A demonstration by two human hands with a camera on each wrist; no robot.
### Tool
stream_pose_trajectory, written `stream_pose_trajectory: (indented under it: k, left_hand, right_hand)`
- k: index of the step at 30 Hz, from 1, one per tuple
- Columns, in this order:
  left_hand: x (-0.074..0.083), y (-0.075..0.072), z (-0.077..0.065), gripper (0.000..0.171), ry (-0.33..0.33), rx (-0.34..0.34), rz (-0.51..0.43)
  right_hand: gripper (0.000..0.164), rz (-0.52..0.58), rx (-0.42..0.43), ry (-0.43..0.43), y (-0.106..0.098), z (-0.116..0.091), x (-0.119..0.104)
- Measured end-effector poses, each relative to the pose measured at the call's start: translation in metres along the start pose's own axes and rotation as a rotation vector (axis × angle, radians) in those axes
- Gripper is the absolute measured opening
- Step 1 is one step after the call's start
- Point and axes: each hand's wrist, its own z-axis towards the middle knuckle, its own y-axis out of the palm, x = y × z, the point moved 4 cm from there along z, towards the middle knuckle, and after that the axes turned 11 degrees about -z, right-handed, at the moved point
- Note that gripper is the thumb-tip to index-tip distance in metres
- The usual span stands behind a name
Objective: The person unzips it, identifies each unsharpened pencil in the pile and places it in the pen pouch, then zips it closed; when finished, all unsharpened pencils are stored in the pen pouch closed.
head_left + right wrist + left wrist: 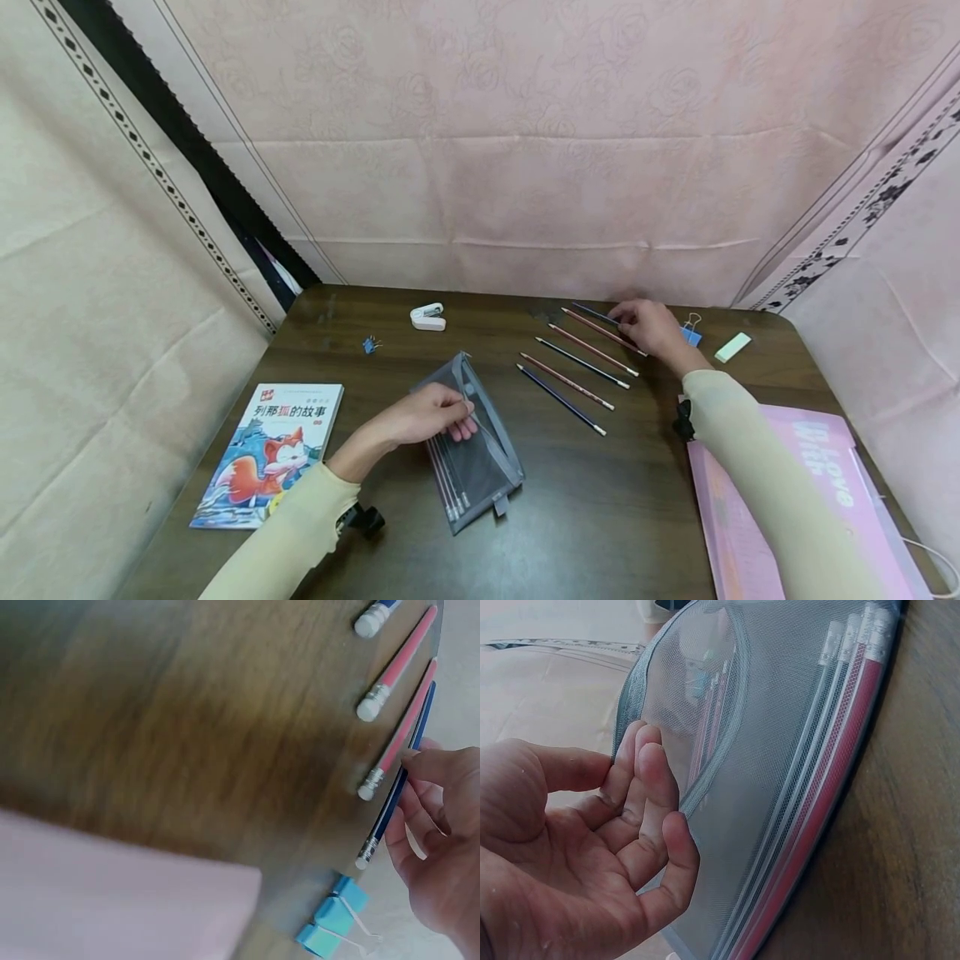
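My left hand [423, 414] pinches the zippered edge of a grey mesh pencil pouch [498, 492] between thumb and fingers. The pouch's mouth gapes, and several pencils [851, 724] with white erasers lie inside along one side. At the back of the table, my right hand [648, 323] has its thumb and fingertips on a dark blue pencil [391, 801], pinching it near its middle. Beside it on the table lies a slanted row of red and dark pencils [577, 387], eraser ends toward the right.
A blue binder clip [690, 337] and a pale green eraser [732, 347] lie right of my right hand. Pink folder [720, 517] lies under the right forearm. A fox storybook [300, 400], a small blue clip [371, 344] and a white stapler [428, 317] are on the left.
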Motion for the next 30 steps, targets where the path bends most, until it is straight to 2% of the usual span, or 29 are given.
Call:
stream_pose_trajectory:
  k: [8,16,19,23,30]
  left_hand:
    - [0.001,-0.001,-0.001,0.030,-0.009,0.008,-0.002]
    - [0.001,-0.002,-0.001,0.030,-0.017,0.008,0.006]
    - [0.002,-0.002,-0.002,0.030,-0.016,0.010,0.006]
    - [0.001,-0.002,-0.002,0.030,-0.021,0.011,-0.003]
    - [0.002,-0.001,-0.002,0.030,-0.017,0.001,-0.001]
  right_hand:
    - [0.022,-0.112,0.041,-0.112,-0.022,-0.009,-0.019]
    - [0.020,-0.015,0.087,-0.237,-0.055,-0.030,-0.071]
    - [0.021,0.080,0.060,-0.229,-0.062,-0.037,-0.090]
    - [0.020,0.263,-0.030,-0.212,-0.060,-0.045,-0.114]
    - [0.023,0.682,-0.220,-0.196,-0.044,-0.062,-0.154]
